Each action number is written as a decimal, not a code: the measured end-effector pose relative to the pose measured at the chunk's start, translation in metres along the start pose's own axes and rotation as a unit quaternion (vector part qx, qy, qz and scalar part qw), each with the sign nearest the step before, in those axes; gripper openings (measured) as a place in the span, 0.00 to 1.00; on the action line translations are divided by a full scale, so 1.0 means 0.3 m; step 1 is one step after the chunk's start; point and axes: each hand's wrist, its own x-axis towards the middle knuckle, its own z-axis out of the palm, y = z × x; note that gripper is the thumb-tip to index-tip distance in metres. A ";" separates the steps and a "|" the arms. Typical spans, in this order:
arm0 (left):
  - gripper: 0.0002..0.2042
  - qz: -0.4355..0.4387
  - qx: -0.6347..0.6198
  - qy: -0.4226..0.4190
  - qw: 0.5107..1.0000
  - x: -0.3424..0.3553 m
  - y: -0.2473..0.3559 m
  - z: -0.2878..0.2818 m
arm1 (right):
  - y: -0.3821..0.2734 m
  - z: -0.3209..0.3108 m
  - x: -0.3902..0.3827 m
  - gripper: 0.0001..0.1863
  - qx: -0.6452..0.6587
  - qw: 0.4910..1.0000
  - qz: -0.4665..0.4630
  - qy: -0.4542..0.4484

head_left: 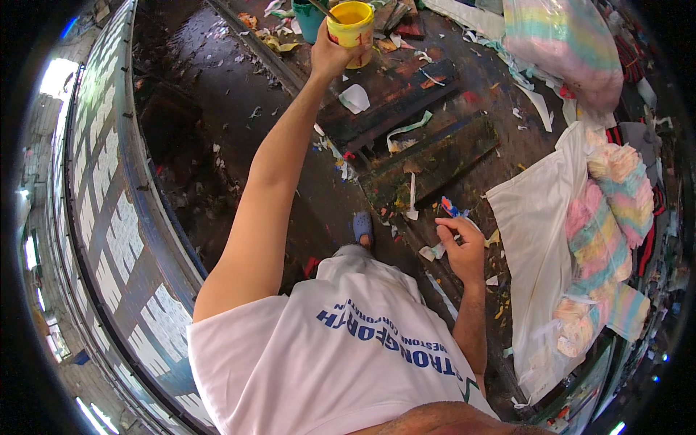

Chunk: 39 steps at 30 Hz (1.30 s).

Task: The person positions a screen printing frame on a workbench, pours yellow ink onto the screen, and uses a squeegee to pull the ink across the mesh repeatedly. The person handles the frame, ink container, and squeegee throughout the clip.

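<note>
At the top, my left hand (333, 54) grips a yellow paint container (352, 26) with a stick standing in it. A teal container (309, 16) is just behind it. My right hand (461, 246) is lower right, its fingers loosely bent and apart, with nothing visible in them. A small blue and red item (453, 205) lies just beyond those fingertips. Dark stained boards (428, 167) with paper and cloth scraps lie between my hands.
At right are a bagged pastel bundle (562, 43), a white cloth (529, 254) and striped pastel fabric rolls (602, 232). A large metal-framed screen with white patterns (127, 232) runs along the left. My foot in a blue clog (362, 225) is on the dark floor.
</note>
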 end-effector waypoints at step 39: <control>0.16 -0.287 -0.158 0.177 0.928 -2.689 1.227 -0.631 | 0.008 0.394 -1.101 0.08 0.150 0.761 -0.167 -0.609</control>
